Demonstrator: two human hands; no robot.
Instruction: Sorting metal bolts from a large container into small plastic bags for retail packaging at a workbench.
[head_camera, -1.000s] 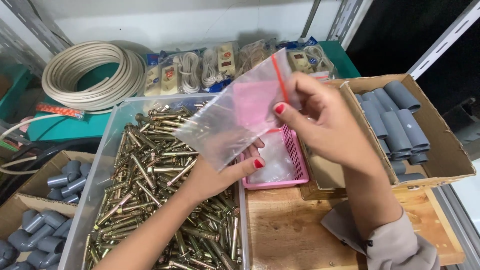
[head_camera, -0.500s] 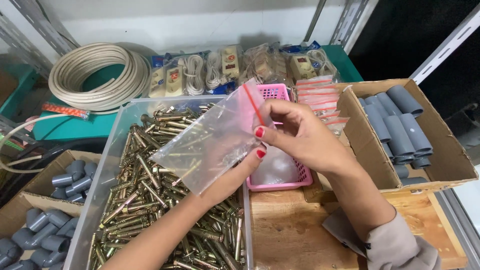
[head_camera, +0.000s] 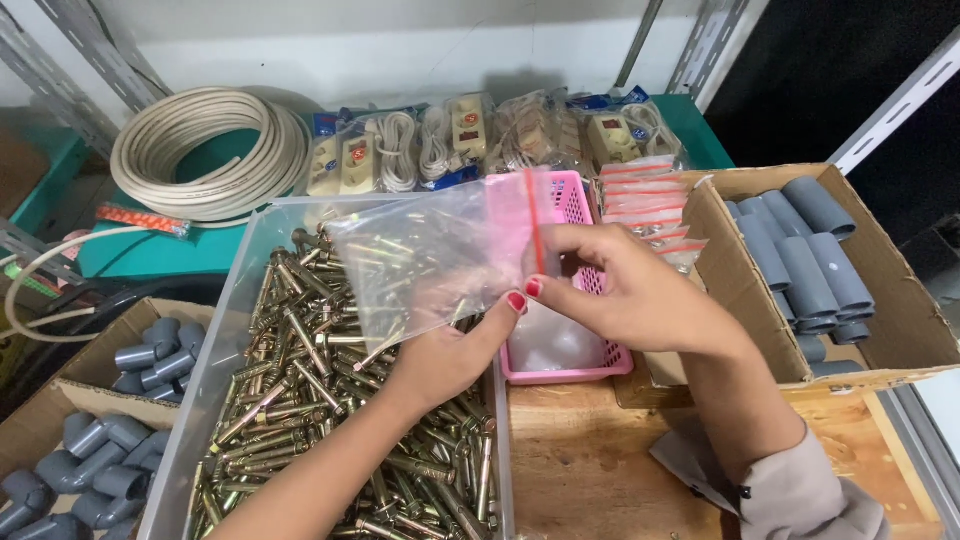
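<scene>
head view: two hands (head_camera: 640, 300), one clear zip bag (head_camera: 440, 255)

Bare wooden board (head_camera: 590, 470) lies open; pink basket (head_camera: 580, 362) and cardboard box (head_camera: 890, 345) wall its far side.

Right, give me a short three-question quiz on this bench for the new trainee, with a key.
1. True or false: both hands, left hand and right hand, grip the clear zip bag.
2. What fills the clear plastic bin under the bag? A) grey pipe elbows B) brass-coloured anchor bolts C) coiled cable
3. Which container sits directly right of the bin, behind the right hand?

Key
1. True: both pinch the bag near its red-striped opening.
2. B, the anchor bolts.
3. The pink basket; the cardboard box of grey pipe couplings lies further right.
</scene>
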